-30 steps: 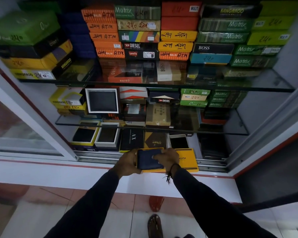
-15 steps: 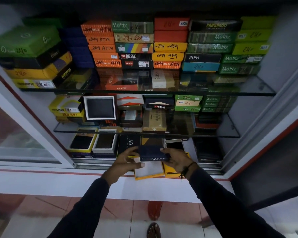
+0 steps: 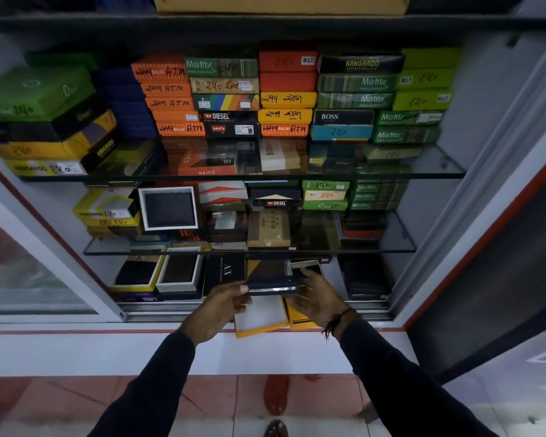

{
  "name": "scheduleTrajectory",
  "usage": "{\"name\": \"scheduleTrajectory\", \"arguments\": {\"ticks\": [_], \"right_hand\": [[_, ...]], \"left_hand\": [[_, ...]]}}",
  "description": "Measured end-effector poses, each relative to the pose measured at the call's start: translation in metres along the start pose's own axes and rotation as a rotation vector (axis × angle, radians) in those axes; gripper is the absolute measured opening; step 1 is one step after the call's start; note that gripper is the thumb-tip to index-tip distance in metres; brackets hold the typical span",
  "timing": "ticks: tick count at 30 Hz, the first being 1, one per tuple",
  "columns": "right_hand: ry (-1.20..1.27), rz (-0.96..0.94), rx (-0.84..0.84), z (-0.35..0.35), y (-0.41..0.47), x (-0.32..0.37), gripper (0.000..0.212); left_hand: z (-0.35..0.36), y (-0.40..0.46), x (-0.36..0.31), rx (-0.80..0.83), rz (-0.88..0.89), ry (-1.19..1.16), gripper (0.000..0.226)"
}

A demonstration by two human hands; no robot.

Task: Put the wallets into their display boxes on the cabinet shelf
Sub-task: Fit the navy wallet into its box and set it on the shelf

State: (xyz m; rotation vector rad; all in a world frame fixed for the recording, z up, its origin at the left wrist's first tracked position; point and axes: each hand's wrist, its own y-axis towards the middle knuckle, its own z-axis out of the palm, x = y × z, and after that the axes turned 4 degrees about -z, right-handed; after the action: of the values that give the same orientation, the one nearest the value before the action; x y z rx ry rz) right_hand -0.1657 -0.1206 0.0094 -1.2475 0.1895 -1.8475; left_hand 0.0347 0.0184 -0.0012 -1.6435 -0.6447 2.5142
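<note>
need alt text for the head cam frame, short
Both hands, left hand and right hand, hold a dark wallet level above an open yellow box with a white lining at the cabinet's front edge. Behind, glass shelves carry stacked wallet boxes in green, orange, yellow and black.

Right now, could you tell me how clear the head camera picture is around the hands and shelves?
Head view: dim overall; wide-angle bending bows the upper glass shelf and cabinet frame; the dark blue leather wallet between the left hand and right hand is slightly motion-blurred; reflections veil boxes under the glass.
</note>
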Motion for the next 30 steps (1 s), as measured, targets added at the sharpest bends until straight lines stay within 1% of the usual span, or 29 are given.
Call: {"name": "scheduleTrajectory", "arguments": {"ticks": [3, 5, 8, 11, 14, 15, 18, 20, 21, 23, 24, 26, 27, 28, 30], "right_hand": [[0.009, 0.055, 0.203, 0.005, -0.004, -0.009, 0.037], [-0.018, 0.055, 0.282, 0.012, -0.006, -0.012, 0.036], [-0.048, -0.005, 0.282, 0.012, -0.005, -0.011, 0.028], [-0.101, -0.036, 0.297, 0.011, -0.011, -0.006, 0.019], [-0.270, -0.110, 0.277, 0.008, -0.014, 0.006, 0.018], [-0.334, -0.137, 0.269, 0.005, -0.015, 0.010, 0.018], [-0.452, -0.223, 0.169, -0.009, -0.015, 0.028, 0.017], [-0.561, -0.296, 0.116, -0.009, -0.019, 0.033, 0.017], [-0.596, -0.336, 0.082, -0.007, -0.019, 0.032, 0.014], [-0.678, -0.471, -0.036, 0.004, -0.018, 0.022, 0.010], [-0.784, -0.595, -0.097, 0.009, -0.015, 0.016, 0.010], [-1.150, -0.809, -0.199, 0.020, -0.012, 0.003, 0.012], [-1.301, -0.864, -0.247, 0.026, -0.016, -0.002, 0.017], [-1.385, -0.891, -0.266, 0.032, -0.019, -0.009, 0.020], [-1.468, -0.897, -0.282, 0.040, -0.025, -0.023, 0.023]], "left_hand": [[0.009, 0.003, 0.007, 0.106, -0.090, -0.190, 0.073], [0.012, 0.005, 0.012, 0.148, -0.111, -0.265, 0.079], [0.010, 0.003, 0.014, 0.167, -0.110, -0.346, 0.075], [0.009, 0.001, 0.012, 0.162, -0.090, -0.331, 0.072], [0.002, 0.000, 0.008, 0.084, -0.078, -0.271, 0.074], [-0.003, -0.003, 0.007, 0.040, -0.072, -0.246, 0.071], [-0.019, -0.007, 0.008, -0.080, -0.052, -0.183, 0.051], [-0.019, -0.007, 0.011, -0.116, -0.023, -0.120, 0.033], [-0.016, -0.006, 0.013, -0.132, -0.004, -0.097, 0.029], [-0.009, -0.003, 0.016, -0.178, 0.030, -0.064, 0.030], [-0.005, -0.002, 0.017, -0.203, 0.046, -0.053, 0.032], [-0.003, -0.001, 0.021, -0.240, 0.076, -0.044, 0.030], [-0.004, -0.002, 0.024, -0.259, 0.086, -0.052, 0.029], [-0.006, -0.003, 0.026, -0.278, 0.084, -0.056, 0.029], [-0.013, -0.002, 0.030, -0.303, 0.089, -0.063, 0.038]]}}
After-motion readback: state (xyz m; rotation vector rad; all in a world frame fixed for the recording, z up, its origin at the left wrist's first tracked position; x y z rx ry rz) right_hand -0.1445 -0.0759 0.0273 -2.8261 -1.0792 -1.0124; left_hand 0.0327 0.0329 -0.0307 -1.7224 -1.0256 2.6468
